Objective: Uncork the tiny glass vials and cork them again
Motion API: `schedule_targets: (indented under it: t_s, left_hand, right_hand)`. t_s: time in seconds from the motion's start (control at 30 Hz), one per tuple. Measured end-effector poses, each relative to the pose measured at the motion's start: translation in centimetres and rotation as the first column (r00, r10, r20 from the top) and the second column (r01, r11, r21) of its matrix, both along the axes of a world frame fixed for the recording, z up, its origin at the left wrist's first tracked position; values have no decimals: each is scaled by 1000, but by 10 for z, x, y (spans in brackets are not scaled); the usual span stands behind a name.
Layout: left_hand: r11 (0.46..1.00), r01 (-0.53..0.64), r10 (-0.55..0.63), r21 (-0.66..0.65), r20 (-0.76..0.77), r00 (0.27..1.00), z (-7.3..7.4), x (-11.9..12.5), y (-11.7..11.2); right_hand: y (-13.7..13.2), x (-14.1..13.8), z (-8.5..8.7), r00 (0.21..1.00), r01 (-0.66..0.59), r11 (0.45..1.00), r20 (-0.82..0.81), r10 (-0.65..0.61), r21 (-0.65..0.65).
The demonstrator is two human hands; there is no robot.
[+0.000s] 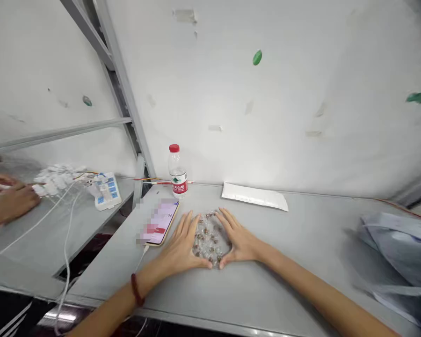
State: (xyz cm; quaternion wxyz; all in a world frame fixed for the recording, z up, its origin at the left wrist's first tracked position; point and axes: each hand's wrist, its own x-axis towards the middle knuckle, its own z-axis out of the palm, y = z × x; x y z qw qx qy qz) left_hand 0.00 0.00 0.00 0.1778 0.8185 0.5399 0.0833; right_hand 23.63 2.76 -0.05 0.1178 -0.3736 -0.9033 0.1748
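A loose pile of small clear plastic pieces with brown bits [210, 238] lies on the grey table between my two hands; their exact kind I cannot make out. My left hand [183, 245] rests along the pile's left side with its fingers stretched out and its thumb towards me. From the other side, my right hand [241, 239] curves round the right edge, fingers extended and thumb low. Both hands touch or nearly touch the pile without gripping it. Just left of my left hand lies a phone [163, 222] with its screen lit and a white cable plugged in.
A bottle with a red cap [178, 173] stands at the back, near a flat white package [254, 196]. Grey fabric [403, 252] lies at the right. On the neighbouring table [24, 262], another person's hands [12, 199] work beside white connectors and a power strip [108, 192].
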Motion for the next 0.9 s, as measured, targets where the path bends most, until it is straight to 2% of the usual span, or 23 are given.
schedule_targets:
  t_s: [0.1, 0.2, 0.3, 0.43, 0.53, 0.7, 0.8, 0.9]
  left_hand:
    - [998, 64, -63, -31, 19, 998, 1, 1, 16]
    - [992, 129, -130, 9, 67, 989, 3, 6, 24]
    - [979, 201, -202, 24, 126, 971, 3, 15, 23]
    - [960, 267, -279, 84, 227, 933, -4, 36, 25]
    - [951, 283, -306, 124, 274, 912, -9, 59, 33]
    - [914, 364, -404, 178, 342, 848, -9, 91, 46]
    - [890, 420, -456, 177, 337, 824, -4, 90, 49]
    - [908, 362, -412, 209, 295, 862, 5, 78, 47]
  right_hand:
    - [20, -8, -4, 1000, -18, 1000, -18, 18, -9]
    - [32, -12, -8, 998, -60, 998, -32, 60, -9]
    - [33, -8, -10, 991, -107, 994, -86, 107, 1]
    - [24, 12, -11, 981, -110, 994, -159, 109, -3]
    - [15, 32, -13, 969, -51, 999, -241, 46, -16]
    - [4, 53, -7, 934, 140, 989, -325, -148, -50]
    - [1, 55, 1, 915, 209, 975, -338, -221, -70]
    - [-2, 56, 7, 906, 248, 965, -333, -262, -86]
